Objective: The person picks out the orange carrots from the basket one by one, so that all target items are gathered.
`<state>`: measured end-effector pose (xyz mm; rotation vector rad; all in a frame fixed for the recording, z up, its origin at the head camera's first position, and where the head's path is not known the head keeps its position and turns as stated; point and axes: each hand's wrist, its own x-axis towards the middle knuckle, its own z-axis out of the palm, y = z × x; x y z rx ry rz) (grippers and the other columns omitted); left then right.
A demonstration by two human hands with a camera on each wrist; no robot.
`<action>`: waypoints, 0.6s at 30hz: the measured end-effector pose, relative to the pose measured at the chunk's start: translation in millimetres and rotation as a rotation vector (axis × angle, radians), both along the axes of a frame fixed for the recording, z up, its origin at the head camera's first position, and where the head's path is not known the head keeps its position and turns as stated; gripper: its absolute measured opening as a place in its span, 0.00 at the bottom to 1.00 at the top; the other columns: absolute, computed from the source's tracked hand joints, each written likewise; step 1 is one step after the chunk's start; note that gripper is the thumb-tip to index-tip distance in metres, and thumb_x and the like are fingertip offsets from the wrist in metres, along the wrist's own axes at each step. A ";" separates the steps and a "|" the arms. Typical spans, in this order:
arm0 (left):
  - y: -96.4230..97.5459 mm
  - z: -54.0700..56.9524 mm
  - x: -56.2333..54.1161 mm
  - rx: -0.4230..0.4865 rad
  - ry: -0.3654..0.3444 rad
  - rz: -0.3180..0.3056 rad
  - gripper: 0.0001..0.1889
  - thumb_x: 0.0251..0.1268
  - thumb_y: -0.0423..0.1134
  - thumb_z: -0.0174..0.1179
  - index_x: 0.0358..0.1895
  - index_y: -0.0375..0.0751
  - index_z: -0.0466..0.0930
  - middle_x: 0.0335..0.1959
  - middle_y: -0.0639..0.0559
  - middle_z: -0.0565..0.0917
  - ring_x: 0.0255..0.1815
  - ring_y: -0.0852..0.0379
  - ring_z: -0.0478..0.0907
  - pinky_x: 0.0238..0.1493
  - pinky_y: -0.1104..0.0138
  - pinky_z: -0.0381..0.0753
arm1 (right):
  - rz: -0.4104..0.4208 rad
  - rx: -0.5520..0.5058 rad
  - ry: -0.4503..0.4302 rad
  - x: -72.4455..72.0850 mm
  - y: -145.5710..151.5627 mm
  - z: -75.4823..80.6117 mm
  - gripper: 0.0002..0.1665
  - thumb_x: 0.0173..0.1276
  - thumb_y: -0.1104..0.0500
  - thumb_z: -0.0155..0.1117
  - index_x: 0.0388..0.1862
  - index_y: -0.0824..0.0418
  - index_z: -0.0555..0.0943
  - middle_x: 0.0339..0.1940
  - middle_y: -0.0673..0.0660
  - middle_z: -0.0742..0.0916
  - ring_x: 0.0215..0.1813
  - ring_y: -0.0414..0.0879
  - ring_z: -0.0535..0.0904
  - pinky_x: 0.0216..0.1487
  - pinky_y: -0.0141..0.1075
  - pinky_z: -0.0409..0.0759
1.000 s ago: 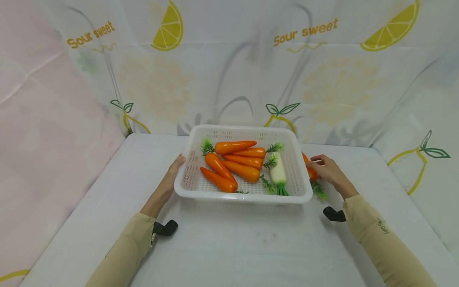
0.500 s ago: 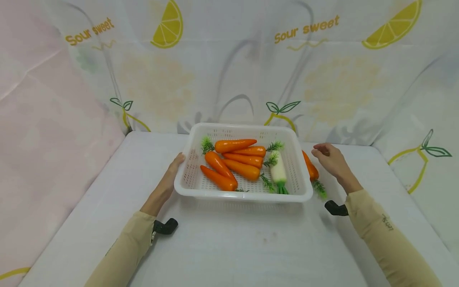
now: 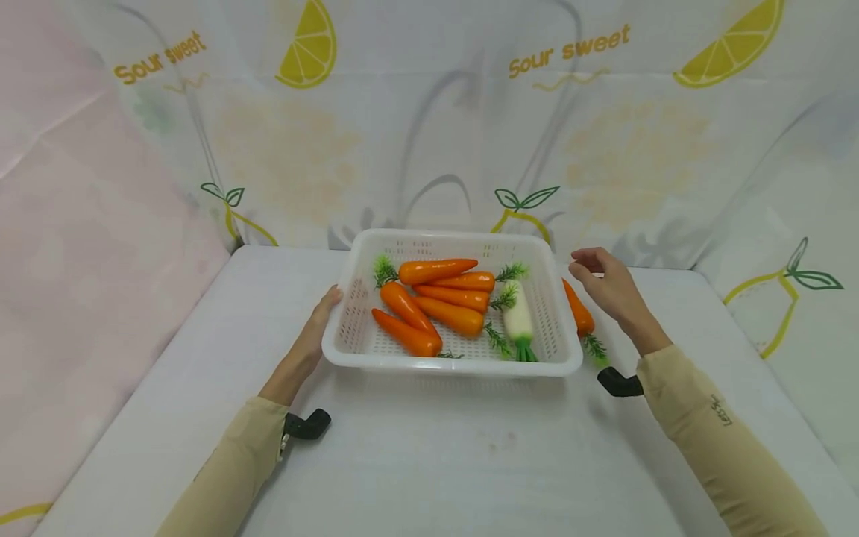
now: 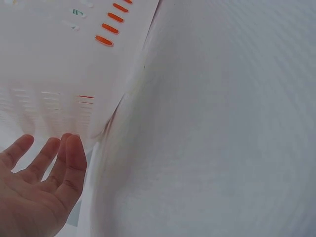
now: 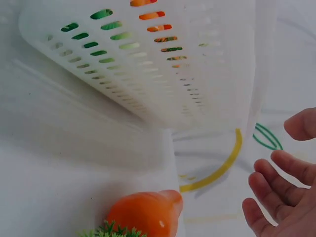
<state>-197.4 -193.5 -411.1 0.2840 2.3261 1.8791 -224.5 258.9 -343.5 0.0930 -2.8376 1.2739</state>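
In the head view a white plastic basket (image 3: 452, 367) with slotted walls holds several orange carrots (image 3: 439, 270) with green tops and a white radish (image 3: 517, 317). My left hand (image 3: 315, 328) is at the basket's left wall. Its relaxed fingers (image 4: 74, 163) reach up to the slotted side in the left wrist view. To the right of the basket, a loose carrot (image 3: 579, 309) lies on the table, partly hidden behind the rim. My right hand (image 3: 614, 291) hovers beyond and right of that carrot, fingers loosely bent and holding nothing. The right wrist view shows the same carrot (image 5: 143, 212) below the basket wall.
The table (image 3: 429, 462) is covered in white cloth. Close behind the basket hangs a white curtain (image 3: 429, 134) printed with lemons and words. A pinkish cloth (image 3: 101, 246) closes off the left side. Black curved pieces (image 3: 309, 425) sit at both wrists.
My right hand has come off the loose carrot and moved up and away toward the back, so more of the carrot shows. The left hand and the basket keep their places.
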 end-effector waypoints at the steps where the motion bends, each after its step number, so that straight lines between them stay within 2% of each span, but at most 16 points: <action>1: 0.0 -0.3 -0.2 -0.002 0.001 0.002 0.32 0.73 0.60 0.24 0.76 0.54 0.42 0.72 0.40 0.55 0.71 0.41 0.53 0.71 0.42 0.45 | 0.006 -0.002 0.009 0.1 -1.9 1.2 0.34 0.73 0.41 0.45 0.67 0.63 0.65 0.63 0.65 0.73 0.64 0.60 0.67 0.63 0.56 0.66; 6: -0.3 -0.6 -0.1 -0.020 -0.002 0.012 0.32 0.72 0.61 0.24 0.76 0.55 0.41 0.73 0.42 0.54 0.73 0.42 0.51 0.72 0.41 0.42 | 0.036 -0.021 0.057 0.7 -10.3 4.4 0.32 0.74 0.44 0.47 0.66 0.65 0.65 0.62 0.66 0.74 0.63 0.59 0.68 0.64 0.55 0.65; 13: -0.9 0.6 -1.0 -0.003 0.000 0.007 0.33 0.72 0.62 0.24 0.76 0.55 0.42 0.70 0.40 0.57 0.70 0.42 0.54 0.70 0.41 0.44 | 0.074 -0.032 0.061 -3.4 -20.6 9.0 0.30 0.73 0.47 0.50 0.66 0.63 0.65 0.61 0.64 0.74 0.63 0.57 0.68 0.66 0.53 0.65; 18: -0.1 -0.5 0.7 -0.016 0.001 0.010 0.32 0.72 0.61 0.23 0.76 0.54 0.42 0.72 0.40 0.55 0.71 0.41 0.53 0.70 0.41 0.44 | 0.140 -0.037 0.084 -5.6 -30.7 9.6 0.29 0.73 0.47 0.51 0.65 0.64 0.66 0.60 0.64 0.75 0.62 0.57 0.69 0.66 0.52 0.65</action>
